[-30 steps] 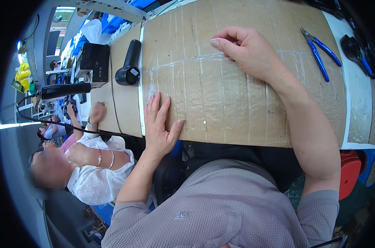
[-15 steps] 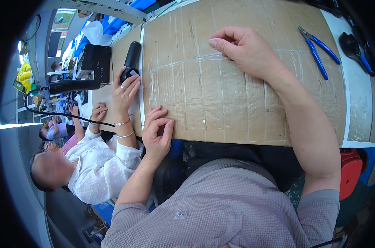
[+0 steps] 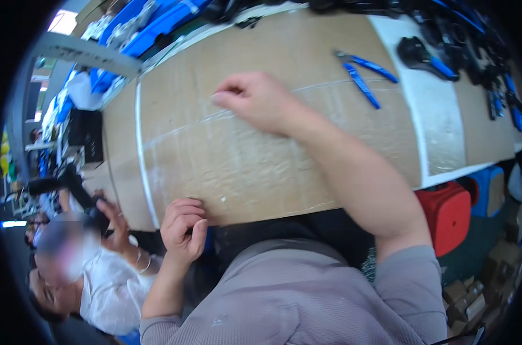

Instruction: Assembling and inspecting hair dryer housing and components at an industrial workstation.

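My right hand [image 3: 255, 102] hovers over or rests on the brown cardboard sheet [image 3: 261, 167]; I cannot tell which. Its fingers curl in toward the thumb, and nothing shows between them. At the sheet's near left edge is my left hand [image 3: 184, 229], loosely curled, thumb up beside the bent fingers, with nothing seen in it. A pair of blue-handled nippers [image 3: 361, 75] lies to the right of my right hand, jaws pointing away from me, handles spread. Neither hand touches it.
Right of the sheet lie a black part with a blue handle [image 3: 425, 60] and more dark tools. A blue bin [image 3: 169, 26] stands at the far left. At left, a co-worker in a white shirt [image 3: 114, 287] holds a black handheld device [image 3: 77, 185]. A red stool [image 3: 446, 218] stands below.
My view has swung right, so the table and both hands appear farther left. My left fingers have drawn closer together. The co-worker's black device has come up off the table toward them.
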`<action>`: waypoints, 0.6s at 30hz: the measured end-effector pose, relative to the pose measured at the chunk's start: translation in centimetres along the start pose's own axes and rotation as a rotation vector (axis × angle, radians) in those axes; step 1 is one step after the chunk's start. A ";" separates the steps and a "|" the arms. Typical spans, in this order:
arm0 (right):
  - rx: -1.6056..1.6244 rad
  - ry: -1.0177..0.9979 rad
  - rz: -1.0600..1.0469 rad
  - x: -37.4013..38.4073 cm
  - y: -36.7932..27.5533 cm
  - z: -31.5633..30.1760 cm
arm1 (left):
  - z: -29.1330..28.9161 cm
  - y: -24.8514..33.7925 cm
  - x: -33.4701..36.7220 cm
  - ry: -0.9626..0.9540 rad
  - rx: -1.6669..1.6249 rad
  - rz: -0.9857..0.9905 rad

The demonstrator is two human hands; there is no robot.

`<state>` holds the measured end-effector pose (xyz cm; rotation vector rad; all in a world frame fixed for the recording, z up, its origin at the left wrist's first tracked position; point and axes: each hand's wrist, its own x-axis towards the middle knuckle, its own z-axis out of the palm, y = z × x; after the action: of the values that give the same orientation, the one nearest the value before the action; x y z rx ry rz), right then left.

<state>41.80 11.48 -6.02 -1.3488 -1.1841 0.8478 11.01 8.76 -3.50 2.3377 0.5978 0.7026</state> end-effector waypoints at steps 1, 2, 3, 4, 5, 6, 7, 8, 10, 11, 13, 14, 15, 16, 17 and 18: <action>0.012 -0.008 0.011 0.2 0.3 0.0 | 0.6 0.4 1.2 0.039 0.082 0.026; 0.006 0.010 -0.008 0.0 0.6 0.1 | 1.3 0.7 1.9 0.047 0.053 0.054; 0.000 0.028 -0.030 -0.3 0.9 0.1 | 2.1 1.0 2.6 0.034 -0.028 0.083; -0.029 0.049 -0.039 -0.6 0.8 0.1 | 2.6 1.5 3.2 0.017 -0.099 0.115; -0.057 0.047 -0.049 -0.9 0.8 0.4 | 3.1 1.8 3.6 0.001 -0.170 0.142; -0.086 0.046 -0.059 -1.2 0.7 0.5 | 3.5 2.1 4.3 -0.016 -0.242 0.171; -0.083 0.045 -0.067 -1.8 0.6 0.8 | 3.8 2.5 5.1 -0.012 -0.264 0.196; -0.081 0.046 -0.073 -2.6 0.6 0.7 | 4.0 3.0 6.3 0.021 -0.303 0.208; -0.124 0.003 -0.109 -5.2 -0.2 0.1 | 4.5 3.9 8.4 0.091 -0.373 0.217; -0.141 -0.052 -0.138 -6.5 -0.6 -0.6 | 5.0 4.0 9.3 0.125 -0.411 0.219; -0.224 0.002 -0.208 -9.2 -1.3 -2.9 | 5.9 3.7 10.6 0.107 -0.440 0.172; -0.279 0.037 -0.278 -10.3 -1.6 -4.3 | 6.4 3.3 11.0 0.089 -0.447 0.100; -0.368 0.108 -0.310 -11.0 -1.7 -6.2 | 6.9 2.8 11.4 0.070 -0.454 0.028; -0.459 0.177 -0.338 -11.7 -2.0 -8.8 | 7.6 2.5 11.7 0.048 -0.465 -0.048; -0.555 0.261 -0.341 -12.3 -1.5 -11.7 | 8.1 2.1 12.1 0.051 -0.480 -0.043; -0.614 0.321 -0.264 -12.1 -2.6 -14.3 | 8.3 1.2 12.3 0.050 -0.474 -0.085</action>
<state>52.04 -4.18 -3.04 -1.6860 -1.3782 0.0582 25.67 11.26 -4.17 1.8521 0.4863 0.7690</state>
